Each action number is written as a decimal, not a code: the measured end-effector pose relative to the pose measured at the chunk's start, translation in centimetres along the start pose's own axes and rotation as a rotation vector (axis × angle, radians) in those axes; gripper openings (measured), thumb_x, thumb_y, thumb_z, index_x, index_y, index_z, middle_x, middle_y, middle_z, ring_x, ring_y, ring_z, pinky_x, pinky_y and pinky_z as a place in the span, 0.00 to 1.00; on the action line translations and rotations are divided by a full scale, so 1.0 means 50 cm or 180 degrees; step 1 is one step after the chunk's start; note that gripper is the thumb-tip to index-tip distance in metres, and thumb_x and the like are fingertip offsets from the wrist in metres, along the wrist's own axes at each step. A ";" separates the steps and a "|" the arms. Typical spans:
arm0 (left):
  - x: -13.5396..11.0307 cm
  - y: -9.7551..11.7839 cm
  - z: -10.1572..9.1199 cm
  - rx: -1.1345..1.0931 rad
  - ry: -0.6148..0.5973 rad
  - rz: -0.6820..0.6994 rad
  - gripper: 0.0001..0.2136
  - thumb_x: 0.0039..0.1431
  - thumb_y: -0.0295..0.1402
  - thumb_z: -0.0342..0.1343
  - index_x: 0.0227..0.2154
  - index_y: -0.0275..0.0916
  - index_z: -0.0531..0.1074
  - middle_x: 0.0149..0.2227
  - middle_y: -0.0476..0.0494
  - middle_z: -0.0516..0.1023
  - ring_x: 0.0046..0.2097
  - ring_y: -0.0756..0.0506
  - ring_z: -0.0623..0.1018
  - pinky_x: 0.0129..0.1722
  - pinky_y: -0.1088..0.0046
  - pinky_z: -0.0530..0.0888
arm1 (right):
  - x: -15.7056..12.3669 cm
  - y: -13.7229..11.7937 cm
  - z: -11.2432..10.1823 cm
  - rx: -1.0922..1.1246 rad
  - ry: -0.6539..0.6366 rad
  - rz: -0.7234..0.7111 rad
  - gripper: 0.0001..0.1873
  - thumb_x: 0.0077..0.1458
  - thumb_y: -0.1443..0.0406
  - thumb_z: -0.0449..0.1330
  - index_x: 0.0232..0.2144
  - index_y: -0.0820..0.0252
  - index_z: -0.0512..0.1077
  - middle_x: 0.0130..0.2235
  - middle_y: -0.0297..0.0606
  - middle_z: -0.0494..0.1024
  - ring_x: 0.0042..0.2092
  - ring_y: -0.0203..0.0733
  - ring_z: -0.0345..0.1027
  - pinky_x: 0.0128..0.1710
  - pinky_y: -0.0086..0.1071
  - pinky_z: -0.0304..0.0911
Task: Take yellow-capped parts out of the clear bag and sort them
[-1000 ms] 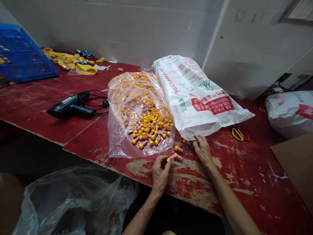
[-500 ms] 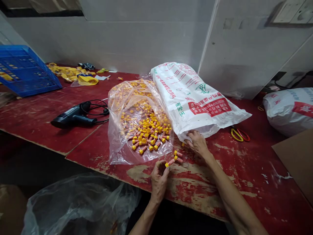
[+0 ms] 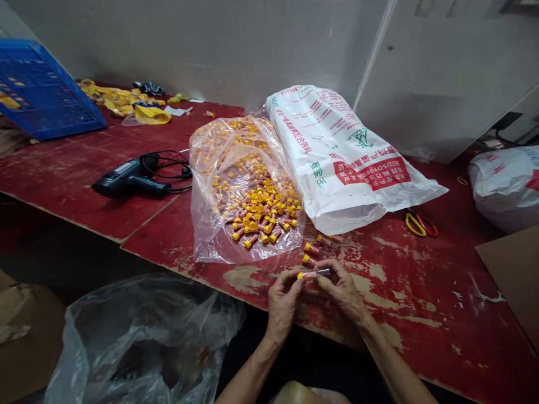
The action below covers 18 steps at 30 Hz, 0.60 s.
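We have our left hand [image 3: 283, 296] and right hand [image 3: 343, 287] brought together just above the near edge of the red desk [image 3: 421, 292], and both are closed by the fingertips on one small yellow-capped vial [image 3: 310, 274], held level between them: the left pinches the capped end, the right the other end, where what looks like a clear sleeve or tube meets it, though that part is too small for us to be sure. The step in hand, as we judge it, is fitting that clear piece along the vial. The next move would call for a steady pinch and a straight slide along the vial's axis, so that the piece does not crumple or the vial slip. A few loose vials [image 3: 314, 249] lie on the desk just beyond our hands, near the mouth of the printed white sack [image 3: 337, 151]. To the left of the sack, a clear plastic bag [image 3: 244, 191] holds a heap of the same vials. A black heat gun [image 3: 128, 178] with its coiled cord rests well apart to the left, and scissors [image 3: 421, 224] lie just beside the sack's right corner.
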<state>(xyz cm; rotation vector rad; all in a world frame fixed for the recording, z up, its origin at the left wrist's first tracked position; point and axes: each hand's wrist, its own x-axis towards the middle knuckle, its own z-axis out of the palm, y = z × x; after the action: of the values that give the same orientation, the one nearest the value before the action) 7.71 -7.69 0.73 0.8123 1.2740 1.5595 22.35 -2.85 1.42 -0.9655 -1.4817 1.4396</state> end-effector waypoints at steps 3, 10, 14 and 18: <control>-0.011 0.001 0.000 0.0197 0.0061 -0.0032 0.15 0.53 0.41 0.58 0.41 0.39 0.76 0.45 0.40 0.78 0.49 0.41 0.75 0.53 0.61 0.68 | -0.007 0.005 0.018 -0.0461 -0.0018 -0.0180 0.12 0.56 0.57 0.58 0.38 0.57 0.68 0.35 0.35 0.73 0.35 0.38 0.67 0.34 0.29 0.63; -0.005 -0.002 -0.006 0.0877 -0.0167 0.0290 0.13 0.56 0.36 0.53 0.43 0.42 0.76 0.45 0.41 0.78 0.49 0.41 0.75 0.52 0.61 0.69 | -0.004 0.051 0.040 -0.1923 0.0116 -0.1371 0.11 0.63 0.63 0.50 0.45 0.56 0.67 0.43 0.40 0.74 0.44 0.42 0.67 0.43 0.35 0.62; 0.073 0.026 -0.033 0.2203 0.0317 0.1521 0.11 0.57 0.29 0.49 0.38 0.41 0.75 0.41 0.40 0.76 0.45 0.41 0.74 0.48 0.61 0.70 | 0.021 0.055 0.048 -0.3316 0.0396 -0.1629 0.08 0.62 0.63 0.52 0.39 0.58 0.70 0.39 0.42 0.75 0.38 0.46 0.65 0.38 0.39 0.57; 0.177 0.045 -0.071 0.3708 0.0875 0.2067 0.09 0.57 0.27 0.47 0.34 0.37 0.72 0.41 0.34 0.72 0.44 0.38 0.72 0.43 0.61 0.69 | 0.040 0.048 0.039 -0.3767 0.0661 -0.1704 0.08 0.60 0.64 0.53 0.40 0.57 0.70 0.45 0.43 0.73 0.43 0.48 0.63 0.43 0.41 0.56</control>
<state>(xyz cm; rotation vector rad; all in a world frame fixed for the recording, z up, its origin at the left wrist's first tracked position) 0.88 -0.69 1.50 1.9223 2.3243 1.3058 19.76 -1.57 -0.87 -1.1641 -2.2047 -0.0309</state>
